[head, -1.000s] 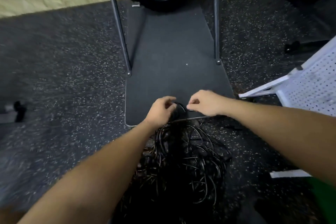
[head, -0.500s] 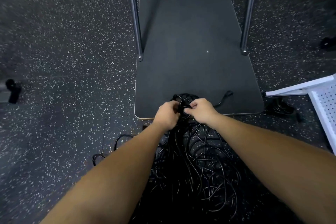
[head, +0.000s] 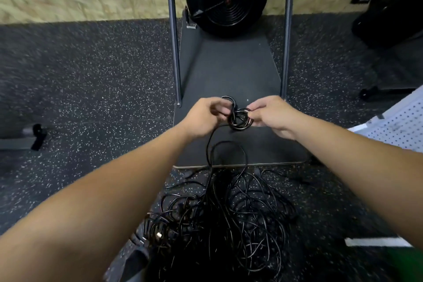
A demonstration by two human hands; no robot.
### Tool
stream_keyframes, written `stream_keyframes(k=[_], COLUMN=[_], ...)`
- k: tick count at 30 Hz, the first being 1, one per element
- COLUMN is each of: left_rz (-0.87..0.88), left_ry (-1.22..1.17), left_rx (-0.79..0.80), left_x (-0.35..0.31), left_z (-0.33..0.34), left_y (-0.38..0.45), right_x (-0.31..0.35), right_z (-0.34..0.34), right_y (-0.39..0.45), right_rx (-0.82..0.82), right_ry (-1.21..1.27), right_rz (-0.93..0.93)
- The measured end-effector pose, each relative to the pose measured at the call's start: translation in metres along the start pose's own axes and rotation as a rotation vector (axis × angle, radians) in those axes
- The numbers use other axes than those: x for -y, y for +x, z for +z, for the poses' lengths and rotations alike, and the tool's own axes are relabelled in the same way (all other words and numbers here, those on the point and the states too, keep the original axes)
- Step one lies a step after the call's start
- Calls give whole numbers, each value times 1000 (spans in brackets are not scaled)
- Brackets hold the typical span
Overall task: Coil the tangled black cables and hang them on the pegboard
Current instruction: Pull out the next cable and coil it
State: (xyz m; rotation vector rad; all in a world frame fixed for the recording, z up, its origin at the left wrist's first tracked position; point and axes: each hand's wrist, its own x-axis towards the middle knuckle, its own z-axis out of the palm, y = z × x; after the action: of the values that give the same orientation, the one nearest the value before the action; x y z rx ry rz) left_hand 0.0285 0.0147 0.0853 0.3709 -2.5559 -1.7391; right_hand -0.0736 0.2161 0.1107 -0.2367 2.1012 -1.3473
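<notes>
small coil (head: 240, 119) held between both hands: shiny black plastic skin | cable pile (head: 219, 220) below the hands: same smooth gloss | mat (head: 231, 71) under the hands: dull dark, smooth | floor (head: 91, 89): rough speckled rubber look | poles (head: 173, 30) beyond the hands: smooth grey metal | pegboard (head: 398, 123) right of the hands: white, dotted with holes

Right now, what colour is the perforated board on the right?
White, dotted with rows of small dark holes; the pegboard shows at the right edge of the head view.

left hand (head: 202, 115): fingers curled, pinching | right hand (head: 270, 113): fingers curled, pinching | arms outstretched
</notes>
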Motion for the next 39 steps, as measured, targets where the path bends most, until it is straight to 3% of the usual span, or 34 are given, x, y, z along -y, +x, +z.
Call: stream_keyframes(k=[6, 13, 16, 19, 23, 28, 31, 34, 37, 39], left_rz=[244, 398, 350, 322, 208, 99, 102, 132, 128, 117], left_ry=[246, 396, 310, 241, 102, -165, -199, -166, -261, -379], left_rx=[59, -140, -189, -264, -289, -173, -151, -116, 18, 110], left_x=[-102, -143, -145, -151, -159, -165, -166, -165, -164, -162], left_z=[-23, -18, -13, -11, -7, -15, -15, -14, -12, -12], left_y=[-47, -100, -96, -93, -99, -99, -101, -97, -97, -96], right_x=[62, 91, 91, 88, 80, 92, 98, 99, 100, 99], right_z=[-33, -44, -53, -61, -59, -65, -69, -67, -66, -68], right_y=[-88, -134, -146, -154, -152, -164, -164, -163, -162, -159], right_rx=[-24, 51, 31, 1, -44, -11, -52, 15, 16, -35], right_ry=[128, 324, 203, -126, -292, 38, 157, 309, 491, 482], right_rz=[-162, -323, -444, -563, -526, -465, -404, -369, -326, -310])
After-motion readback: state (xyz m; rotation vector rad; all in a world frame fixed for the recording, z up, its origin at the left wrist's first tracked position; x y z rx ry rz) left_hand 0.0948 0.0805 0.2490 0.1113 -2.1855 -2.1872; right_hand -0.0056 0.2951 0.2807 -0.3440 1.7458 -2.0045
